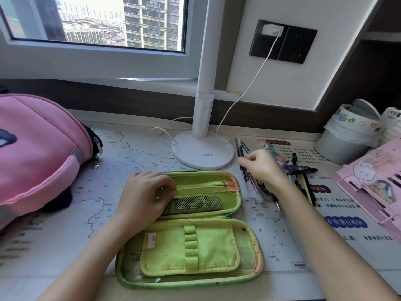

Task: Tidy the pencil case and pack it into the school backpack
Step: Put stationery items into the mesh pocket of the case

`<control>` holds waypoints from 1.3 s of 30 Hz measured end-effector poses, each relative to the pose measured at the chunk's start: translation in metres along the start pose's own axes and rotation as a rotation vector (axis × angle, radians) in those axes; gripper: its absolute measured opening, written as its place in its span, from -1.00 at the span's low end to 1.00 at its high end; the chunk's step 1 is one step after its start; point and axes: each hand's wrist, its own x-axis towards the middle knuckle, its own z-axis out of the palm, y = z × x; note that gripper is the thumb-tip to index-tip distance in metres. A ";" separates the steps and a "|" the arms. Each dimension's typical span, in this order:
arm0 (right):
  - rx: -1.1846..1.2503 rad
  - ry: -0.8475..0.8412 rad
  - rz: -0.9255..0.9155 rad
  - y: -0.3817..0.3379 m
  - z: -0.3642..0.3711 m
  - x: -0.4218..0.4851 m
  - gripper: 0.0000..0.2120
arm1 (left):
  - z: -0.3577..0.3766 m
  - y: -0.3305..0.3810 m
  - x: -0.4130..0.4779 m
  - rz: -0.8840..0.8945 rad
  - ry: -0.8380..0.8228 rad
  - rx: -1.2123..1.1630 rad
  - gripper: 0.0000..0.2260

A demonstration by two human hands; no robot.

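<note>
Light-green fabric pencil case [191, 246] lies open flat on map-printed desk mat [65, 242], front centre, just before round white lamp base [204, 153]. Left hand [145, 196] rests on case's upper mesh half, fingers curled over small metal piece; whether pinched, cannot tell. Right hand [262, 166] just right of case, fingertips closed on thin dark pen [242, 170] among scattered pens and pencils [303, 181]. Pink fabric school backpack [39, 148] lies at left, apart from case.
</note>
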 end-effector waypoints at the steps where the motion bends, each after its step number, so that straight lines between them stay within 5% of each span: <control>1: 0.116 0.003 -0.110 -0.011 -0.002 -0.006 -0.69 | -0.001 0.001 0.000 0.023 0.016 0.006 -0.78; 5: 0.261 -0.161 -0.404 -0.057 0.006 -0.026 -0.85 | -0.004 0.005 0.000 0.102 0.074 0.006 -0.83; 11: -0.439 -0.501 -0.597 -0.071 0.025 -0.024 -0.83 | -0.005 0.004 -0.001 0.144 0.098 0.034 -0.88; 21: -0.441 -0.485 -0.631 -0.073 0.025 -0.025 -0.80 | -0.005 0.003 0.000 0.121 0.094 0.060 -0.89; 25: -0.179 -0.323 -0.504 -0.054 0.012 -0.029 -0.80 | -0.003 -0.001 -0.001 0.074 0.043 0.095 -0.86; 31: -0.074 0.223 -0.118 0.039 -0.022 -0.031 -0.83 | 0.009 -0.004 0.004 0.022 -0.120 0.033 -0.83; 39: -0.232 0.282 -0.020 0.059 -0.018 -0.038 -0.84 | 0.012 0.003 0.017 0.081 -0.182 0.237 -0.90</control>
